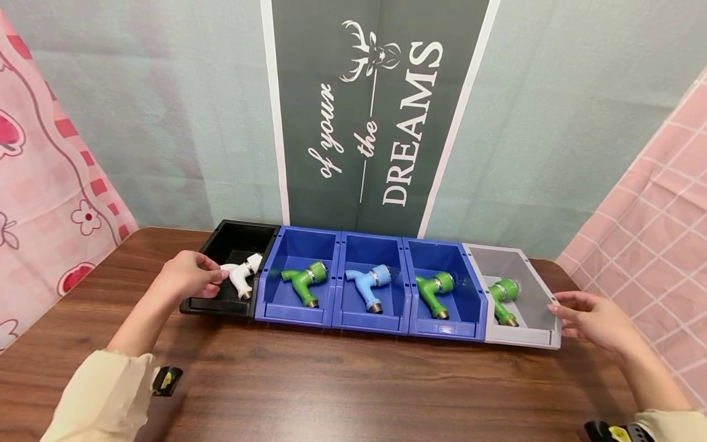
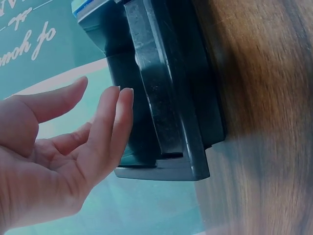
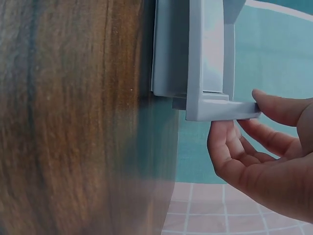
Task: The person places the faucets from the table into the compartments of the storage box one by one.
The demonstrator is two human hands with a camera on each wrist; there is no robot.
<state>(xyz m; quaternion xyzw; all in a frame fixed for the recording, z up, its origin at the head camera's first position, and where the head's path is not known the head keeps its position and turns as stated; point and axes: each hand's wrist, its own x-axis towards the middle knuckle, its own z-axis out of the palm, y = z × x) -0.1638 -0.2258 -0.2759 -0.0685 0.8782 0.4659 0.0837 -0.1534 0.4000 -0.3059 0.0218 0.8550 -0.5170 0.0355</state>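
My left hand [image 1: 190,276] is at the left side of a black bin [image 1: 226,301], fingers bent a little and fingertips right by the spout of a white tap [image 1: 241,277] lying inside. In the left wrist view, thumb and fingers are apart with nothing between them. My right hand [image 1: 593,319] pinches the side rim of a grey bin [image 1: 530,334], thumb on top and fingers along the outside. Inside that bin lies a green tap [image 1: 504,299]. Between these bins stand a blue bin [image 1: 293,314] with a green tap [image 1: 305,282], another with a light-blue tap [image 1: 367,285], and a third with a green tap [image 1: 434,293].
The bins form one side-by-side row at the back of a brown wooden table [image 1: 331,387]. Behind them hangs a printed cloth [image 1: 353,202]. Pink curtains [image 1: 44,184] close in the left and right sides.
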